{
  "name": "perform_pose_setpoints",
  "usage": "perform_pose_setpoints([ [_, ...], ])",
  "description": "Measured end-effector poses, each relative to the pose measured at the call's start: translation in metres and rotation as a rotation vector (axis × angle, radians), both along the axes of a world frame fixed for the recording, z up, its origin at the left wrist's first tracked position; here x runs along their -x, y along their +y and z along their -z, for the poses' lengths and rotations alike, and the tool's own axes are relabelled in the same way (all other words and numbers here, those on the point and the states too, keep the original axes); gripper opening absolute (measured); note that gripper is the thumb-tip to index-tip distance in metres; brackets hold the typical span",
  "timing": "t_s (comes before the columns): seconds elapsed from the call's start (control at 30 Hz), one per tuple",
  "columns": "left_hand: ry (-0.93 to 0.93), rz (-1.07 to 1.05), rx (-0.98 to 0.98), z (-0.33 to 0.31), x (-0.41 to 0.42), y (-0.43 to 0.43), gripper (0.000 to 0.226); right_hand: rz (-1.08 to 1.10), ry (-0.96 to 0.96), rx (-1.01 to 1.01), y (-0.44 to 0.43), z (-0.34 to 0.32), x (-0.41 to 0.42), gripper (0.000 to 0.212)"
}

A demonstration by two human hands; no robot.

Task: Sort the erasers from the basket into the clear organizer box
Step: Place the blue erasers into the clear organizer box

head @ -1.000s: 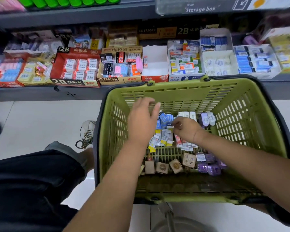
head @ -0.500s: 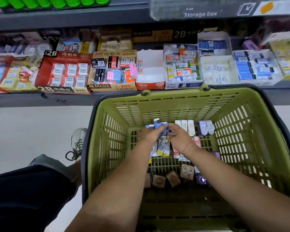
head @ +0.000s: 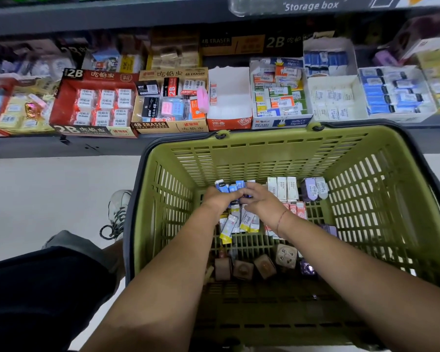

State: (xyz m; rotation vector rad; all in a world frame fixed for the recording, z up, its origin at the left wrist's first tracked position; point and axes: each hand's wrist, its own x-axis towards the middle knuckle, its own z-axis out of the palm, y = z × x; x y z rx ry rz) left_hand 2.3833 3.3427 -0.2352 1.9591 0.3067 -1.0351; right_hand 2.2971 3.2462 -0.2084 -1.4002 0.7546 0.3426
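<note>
Looking down through the head camera, I see the left hand (head: pixel 220 200) and right hand (head: pixel 262 203) meeting at the far end of the green basket (head: pixel 264 141). Both have fingers curled around a cluster of blue erasers (head: pixel 222 186). The right's pinch seems closed, though its fingertips are hidden. White erasers (head: pixel 282 188) stand just beside them.

Covering part of the erasers (head: pixel 222 186) with left hand (head: pixel 220 199) and right hand (head: pixel 261 203). Cutting basket (head: pixel 264 153) off at 4 o'clock edge. Blurring boxes (head: pixel 18 110) at 9 o'clock, leaving labels unreadable.
</note>
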Motion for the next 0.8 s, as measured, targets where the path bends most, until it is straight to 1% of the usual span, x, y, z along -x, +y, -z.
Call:
perform_pose_setpoints([
  [0.03, 0.0, -0.008, 0.015, 0.0, -0.001, 0.002, 0.029, -0.001, 0.005, -0.022, 0.0, -0.001, -0.001, 0.035],
  [0.07, 0.003, -0.021, 0.031, -0.001, -0.001, 0.004, 0.026, 0.006, 0.007, -0.045, 0.001, -0.002, -0.003, 0.035],
  [0.1, 0.006, -0.039, 0.043, -0.002, -0.001, 0.007, 0.023, 0.023, 0.01, -0.063, 0.002, -0.003, -0.004, 0.038],
  [0.17, 0.011, -0.095, 0.068, 0.0, -0.001, 0.012, 0.019, 0.066, 0.013, -0.061, 0.005, -0.003, -0.008, 0.051],
  [0.23, 0.024, -0.166, 0.084, 0.0, -0.001, 0.018, 0.02, 0.103, 0.018, -0.067, 0.007, -0.005, -0.011, 0.06],
  [0.33, 0.06, -0.197, 0.077, 0.001, 0.0, 0.029, 0.026, 0.155, 0.019, -0.101, 0.005, -0.008, -0.009, 0.055],
  [0.43, 0.158, -0.25, 0.146, -0.01, 0.002, 0.042, 0.028, 0.139, 0.024, -0.063, -0.002, -0.012, -0.001, 0.049],
  [0.5, 0.263, -0.227, 0.22, -0.023, 0.002, 0.047, 0.034, 0.062, 0.007, -0.019, -0.004, -0.022, 0.003, 0.04],
  [0.53, 0.304, -0.19, 0.253, -0.033, 0.001, 0.048, 0.033, -0.003, -0.013, 0.013, -0.004, -0.03, 0.004, 0.034],
  [0.6, 0.346, -0.125, 0.32, -0.056, 0.0, 0.043, 0.023, -0.109, -0.077, 0.079, -0.002, -0.05, 0.004, 0.023],
  [0.63, 0.355, -0.108, 0.361, -0.07, 0.001, 0.038, 0.018, -0.133, -0.12, 0.114, -0.001, -0.062, 0.004, 0.022],
  [0.7, 0.35, -0.103, 0.442, -0.101, 0.003, 0.024, 0.01, -0.148, -0.217, 0.222, -0.003, -0.09, 0.003, 0.029],
  [0.8, 0.321, -0.122, 0.545, -0.154, 0.007, 0.003, 0.008, -0.103, -0.317, 0.407, -0.015, -0.139, 0.005, 0.033],
])
